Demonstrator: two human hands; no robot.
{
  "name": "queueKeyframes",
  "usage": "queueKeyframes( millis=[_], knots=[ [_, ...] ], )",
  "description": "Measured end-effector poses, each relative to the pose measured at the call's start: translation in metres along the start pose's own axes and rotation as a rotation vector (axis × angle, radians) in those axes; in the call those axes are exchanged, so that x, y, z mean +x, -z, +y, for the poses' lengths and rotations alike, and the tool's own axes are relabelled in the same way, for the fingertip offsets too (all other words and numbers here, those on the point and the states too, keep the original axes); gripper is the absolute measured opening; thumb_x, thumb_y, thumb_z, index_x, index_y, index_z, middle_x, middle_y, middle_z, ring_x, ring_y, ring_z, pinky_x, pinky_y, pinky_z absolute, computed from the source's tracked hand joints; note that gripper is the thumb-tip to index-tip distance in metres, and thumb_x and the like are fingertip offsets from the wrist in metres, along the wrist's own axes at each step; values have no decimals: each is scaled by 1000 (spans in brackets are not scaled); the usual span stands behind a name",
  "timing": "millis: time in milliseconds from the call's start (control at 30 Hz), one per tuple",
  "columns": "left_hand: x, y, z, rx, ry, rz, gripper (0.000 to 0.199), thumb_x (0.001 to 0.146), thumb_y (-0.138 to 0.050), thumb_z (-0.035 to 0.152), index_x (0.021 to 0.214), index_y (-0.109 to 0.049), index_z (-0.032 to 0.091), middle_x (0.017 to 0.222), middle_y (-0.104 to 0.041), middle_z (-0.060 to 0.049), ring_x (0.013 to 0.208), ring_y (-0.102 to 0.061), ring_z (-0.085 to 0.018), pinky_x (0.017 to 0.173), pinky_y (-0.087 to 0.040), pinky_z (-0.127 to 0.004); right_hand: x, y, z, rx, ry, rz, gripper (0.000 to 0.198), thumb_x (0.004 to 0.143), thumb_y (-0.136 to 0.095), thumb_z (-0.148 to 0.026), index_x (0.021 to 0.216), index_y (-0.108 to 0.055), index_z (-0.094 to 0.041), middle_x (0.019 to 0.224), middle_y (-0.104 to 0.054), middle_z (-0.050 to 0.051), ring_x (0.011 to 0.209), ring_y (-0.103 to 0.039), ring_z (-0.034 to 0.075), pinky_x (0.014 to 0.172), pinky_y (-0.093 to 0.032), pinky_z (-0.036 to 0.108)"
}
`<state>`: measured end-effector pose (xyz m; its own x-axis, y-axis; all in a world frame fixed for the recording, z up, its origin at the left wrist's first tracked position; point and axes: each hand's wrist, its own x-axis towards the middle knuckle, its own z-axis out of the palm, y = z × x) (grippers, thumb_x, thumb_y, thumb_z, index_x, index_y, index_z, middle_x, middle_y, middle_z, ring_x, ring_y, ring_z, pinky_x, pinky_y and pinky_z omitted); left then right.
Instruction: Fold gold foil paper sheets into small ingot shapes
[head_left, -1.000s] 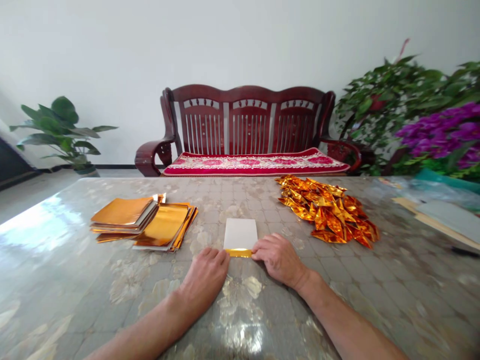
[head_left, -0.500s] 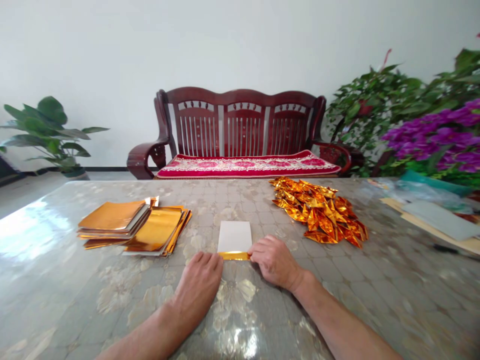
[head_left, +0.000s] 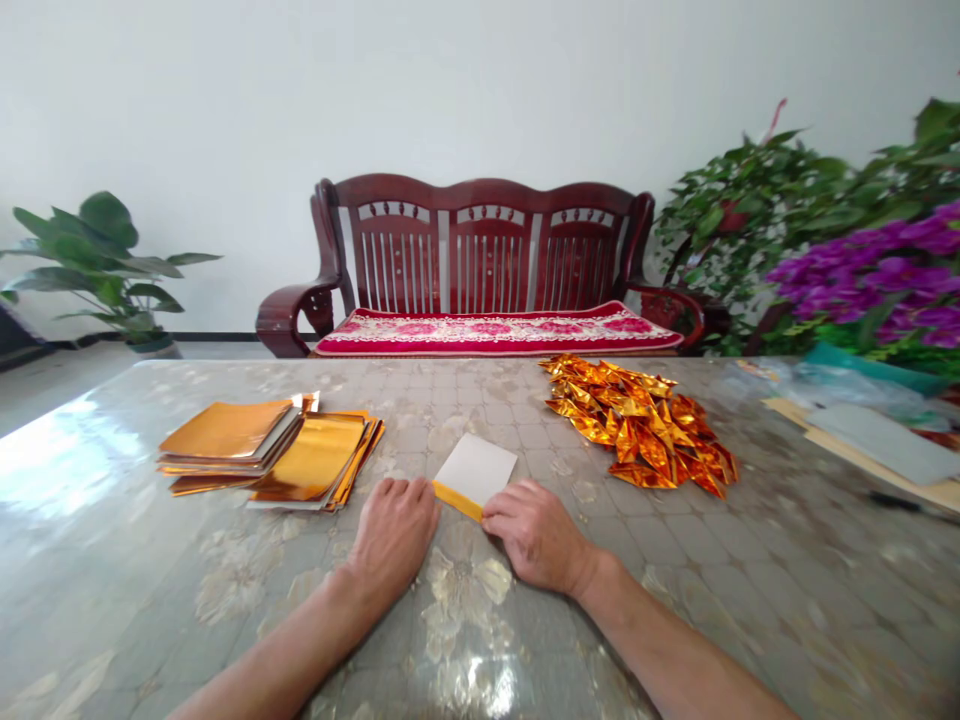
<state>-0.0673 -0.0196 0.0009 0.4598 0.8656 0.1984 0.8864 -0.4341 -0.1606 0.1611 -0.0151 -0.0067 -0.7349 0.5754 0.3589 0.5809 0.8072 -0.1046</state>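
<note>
A sheet of gold foil paper lies white side up in front of me, turned at an angle, with a narrow gold strip folded over along its near edge. My left hand is closed at the strip's left corner, its fingertips mostly hidden behind the knuckles. At the strip's right end, my right hand pinches the corner between thumb and fingers. Left of my hands are stacks of gold foil sheets. To the right lies a heap of folded gold foil pieces with pointed ends.
The patterned, glossy table spans the foreground. Plastic bags, pale card pieces and a black pen-like object lie at its right. Behind it stands a wooden bench, with plants on both sides.
The foil paper has turned clockwise, its left end rising away from me and its right end coming nearer. My left hand has shifted slightly up and left; my right hand has moved slightly left and nearer.
</note>
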Motion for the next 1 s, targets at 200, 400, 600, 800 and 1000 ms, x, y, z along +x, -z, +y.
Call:
queueKeyframes(
  millis=[200,400,600,800,1000],
  knots=[
    [11,-1,-4,-16,98,-21,27,95,-53,38,91,-66,15,89,-66,-11,90,-62,-29,80,-40,-40,0,-2,-2,4,35,10,22,91,-49,-14,92,-70,-20,89,-70,4,84,-58,18,76,-34,34],
    [13,1,-6,-69,233,-30,31,90,-61,46,100,-61,18,95,-63,-8,92,-61,-27,79,-40,-36,5,-4,-8,23,42,4,21,90,-49,-13,90,-69,-19,89,-68,5,83,-56,18,77,-36,33],
    [12,1,-9,-161,293,-89,28,91,-59,46,99,-58,18,98,-63,-7,93,-62,-26,78,-42,-34,8,-8,-9,34,48,17,19,89,-49,-13,88,-67,-19,88,-67,5,82,-54,18,76,-36,33],
    [11,-7,-16,-343,343,-52,17,90,-59,34,99,-55,20,102,-62,-6,96,-63,-22,79,-44,-30,8,-9,-8,47,53,34,18,89,-49,-12,87,-66,-18,88,-67,5,83,-55,18,76,-36,33],
    [16,-9,-23,-452,377,-105,35,89,-59,34,120,-49,20,100,-67,-5,91,-65,-20,71,-42,-27,10,-10,-10,37,69,30,18,90,-49,-12,87,-65,-18,87,-66,5,82,-55,18,74,-36,32]
  ],
)
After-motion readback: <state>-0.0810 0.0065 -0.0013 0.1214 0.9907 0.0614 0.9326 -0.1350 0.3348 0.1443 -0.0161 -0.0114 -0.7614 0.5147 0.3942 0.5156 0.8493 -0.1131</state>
